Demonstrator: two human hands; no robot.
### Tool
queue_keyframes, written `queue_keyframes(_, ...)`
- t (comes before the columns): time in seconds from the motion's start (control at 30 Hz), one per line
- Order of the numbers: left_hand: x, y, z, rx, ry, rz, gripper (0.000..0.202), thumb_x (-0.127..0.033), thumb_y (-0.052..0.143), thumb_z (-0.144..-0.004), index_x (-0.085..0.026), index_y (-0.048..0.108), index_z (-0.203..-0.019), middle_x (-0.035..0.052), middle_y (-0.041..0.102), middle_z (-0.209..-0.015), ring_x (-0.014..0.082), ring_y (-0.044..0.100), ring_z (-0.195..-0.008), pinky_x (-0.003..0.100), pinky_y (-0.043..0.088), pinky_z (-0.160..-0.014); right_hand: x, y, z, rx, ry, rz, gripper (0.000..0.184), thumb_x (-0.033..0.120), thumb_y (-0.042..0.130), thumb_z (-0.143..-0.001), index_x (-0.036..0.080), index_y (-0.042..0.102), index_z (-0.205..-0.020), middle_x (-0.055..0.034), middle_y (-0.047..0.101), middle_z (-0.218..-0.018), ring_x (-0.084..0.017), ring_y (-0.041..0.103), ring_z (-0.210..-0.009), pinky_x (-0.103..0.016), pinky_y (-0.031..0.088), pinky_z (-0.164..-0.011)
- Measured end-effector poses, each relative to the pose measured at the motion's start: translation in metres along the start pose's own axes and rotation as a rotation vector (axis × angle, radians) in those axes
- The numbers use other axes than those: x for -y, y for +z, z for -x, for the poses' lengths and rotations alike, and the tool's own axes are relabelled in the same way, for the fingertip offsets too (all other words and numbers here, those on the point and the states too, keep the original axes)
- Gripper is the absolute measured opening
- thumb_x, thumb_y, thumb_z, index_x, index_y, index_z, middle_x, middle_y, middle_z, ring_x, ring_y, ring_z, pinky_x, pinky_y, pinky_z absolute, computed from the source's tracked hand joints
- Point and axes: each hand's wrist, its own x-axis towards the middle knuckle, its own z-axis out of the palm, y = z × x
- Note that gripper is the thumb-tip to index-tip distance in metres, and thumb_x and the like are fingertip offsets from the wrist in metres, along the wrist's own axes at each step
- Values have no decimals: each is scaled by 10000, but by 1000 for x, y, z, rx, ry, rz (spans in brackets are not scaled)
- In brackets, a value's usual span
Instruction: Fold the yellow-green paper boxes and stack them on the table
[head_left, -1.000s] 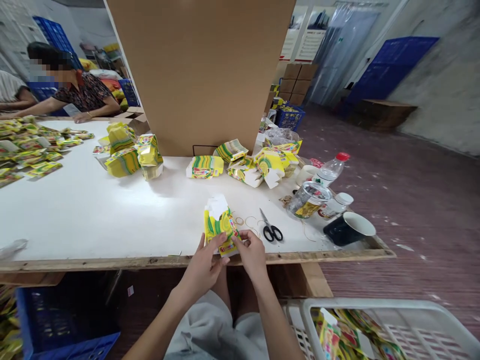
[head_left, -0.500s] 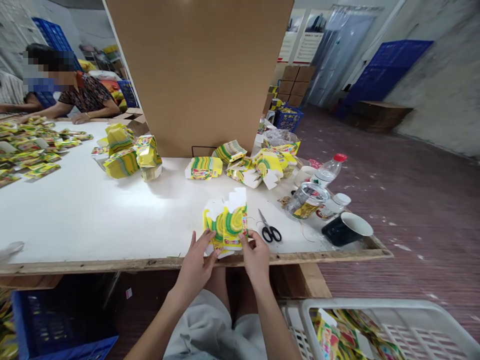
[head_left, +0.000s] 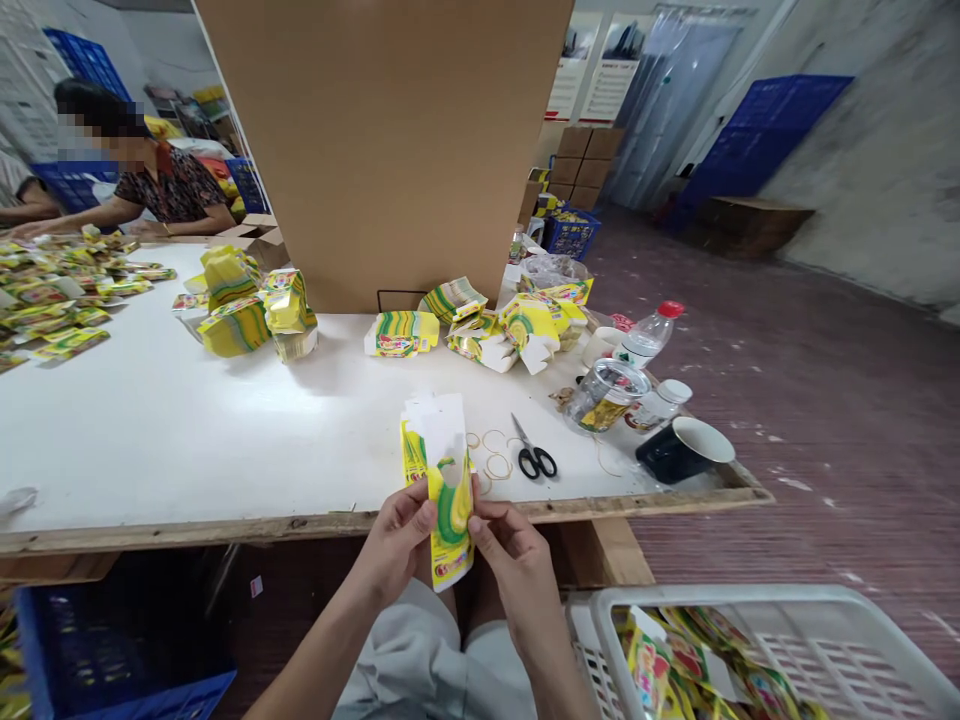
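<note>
A flattened yellow-and-green printed carton [head_left: 452, 515] is held upright at the table's near edge, its white flaps pointing away from me. My left hand [head_left: 401, 540] pinches its left side. On the opposite side, the thumb and fingers of my right hand [head_left: 514, 550] close on the edge. Behind it, more flat cartons [head_left: 412, 450] lie on the white table, partly covered by the held one. Several thin rubber bands [head_left: 496, 465] are scattered just right of them, beside black-handled scissors [head_left: 534, 455].
Bundled cartons [head_left: 405, 333] stand along a tall cardboard sheet [head_left: 375, 150]. To the right are a clear jar [head_left: 607, 395], a bottle [head_left: 649, 335] and a dark mug [head_left: 679, 450]. A white basket [head_left: 750, 600] of cartons sits below right. A co-worker [head_left: 176, 185] sits far left.
Both hands have drawn one carton off the flat cartons and toward me, past the table edge. The rubber bands beside the scissors are now uncovered.
</note>
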Motion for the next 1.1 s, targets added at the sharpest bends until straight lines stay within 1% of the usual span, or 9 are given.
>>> queue_keyframes(0.23, 8, 4, -2, -172, 104, -223, 403, -474, 737, -776, -148, 679, -1005, 81, 777, -934, 245, 723, -893, 346, 580, -795, -1, 3, 8, -33, -59, 226, 292, 454, 686, -829, 173, 659, -757, -43, 695, -735, -196, 618, -676, -301, 530, -643)
queue_keyframes(0.4, 7, 1, 4, -218, 226, -496, 581, -372, 692, -839, -232, 416, -1331, 97, 727, -1084, 225, 713, -955, 324, 573, -809, 1, -1, 6, -72, -102, 262, 246, 426, 683, -831, 186, 645, -871, -46, 695, -783, -192, 620, -684, -296, 537, -645)
queue_keyframes(0.57, -3, -4, 12, -25, 144, -654, 530, -434, 620, -867, -262, 480, -1348, 158, 640, -1252, 280, 696, -991, 374, 584, -789, 9, -11, 5, 59, -160, 184, 509, 360, 675, -858, 258, 497, -1323, -75, 683, -1081, -207, 658, -889, -319, 546, -793)
queue_keyframes(0.63, -8, -4, 15, 64, 51, -562, 493, -410, 652, -852, -260, 508, -1300, 132, 683, -1159, 267, 699, -945, 348, 575, -753, 16, -17, 5, 133, -144, 171, 437, 366, 654, -877, 266, 536, -1286, -59, 687, -1037, -200, 658, -891, -298, 539, -791)
queue_keyframes(0.77, -9, -1, 21, 208, -91, -318, 387, -305, 753, -791, -235, 560, -1119, 54, 701, -931, 204, 685, -851, 280, 532, -736, 32, -28, 6, 186, -143, 245, 194, 403, 641, -883, 221, 661, -945, -12, 646, -778, -159, 607, -695, -223, 495, -625)
queue_keyframes(0.87, -6, 3, 23, 239, -116, -243, 427, -275, 781, -769, -232, 550, -1126, 52, 695, -928, 194, 682, -847, 275, 518, -750, 38, -31, 7, 150, -206, 324, 245, 419, 634, -880, 202, 654, -770, -3, 597, -704, -149, 558, -638, -216, 468, -581)
queue_keyframes(0.93, -4, 4, 23, 225, -118, -231, 627, -278, 786, -767, -266, 454, -1299, 65, 704, -970, 200, 691, -840, 299, 524, -762, 37, -30, 8, 109, -251, 342, 237, 414, 638, -876, 203, 662, -770, -17, 622, -734, -163, 585, -675, -226, 488, -614)
queue_keyframes(1.0, -2, 4, 24, 225, -111, -249, 772, -286, 777, -777, -288, 342, -1415, 85, 710, -1029, 211, 697, -850, 327, 530, -781, 32, -29, 9, 45, -264, 335, 186, 400, 652, -870, 217, 671, -898, -34, 667, -818, -177, 624, -722, -239, 512, -645)
queue_keyframes(1.1, -1, 2, 24, 236, -69, -368, 605, -302, 736, -811, -255, 473, -1354, 116, 695, -1139, 235, 690, -921, 347, 536, -815, 29, -31, 8, -73, -278, 333, 281, 407, 660, -865, 242, 650, -1092, -61, 711, -926, -206, 669, -818, -285, 540, -721)
